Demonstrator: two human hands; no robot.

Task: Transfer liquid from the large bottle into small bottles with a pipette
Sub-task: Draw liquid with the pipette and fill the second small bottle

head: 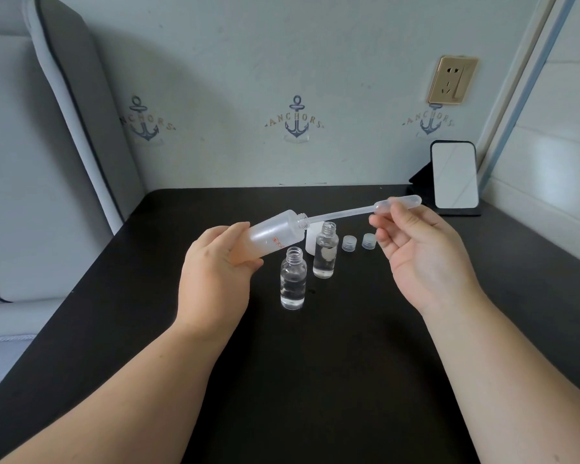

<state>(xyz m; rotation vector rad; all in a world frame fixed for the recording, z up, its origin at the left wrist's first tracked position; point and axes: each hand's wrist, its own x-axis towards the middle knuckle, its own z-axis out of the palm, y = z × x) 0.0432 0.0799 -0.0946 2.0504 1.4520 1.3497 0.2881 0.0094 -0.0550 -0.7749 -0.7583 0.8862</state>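
1. Above the dark table (315, 380), my left hand (215, 272) grips the tilted large bottle (275, 234).
2. My right hand (422, 249) pinches the pipette (365, 211) bulb; its tip is inside the neck.
3. Two small bottles (293, 279) stand open below.

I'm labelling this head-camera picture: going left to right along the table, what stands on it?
Nearer small bottle → farther small bottle → first small cap → second small cap → mirror on its stand.
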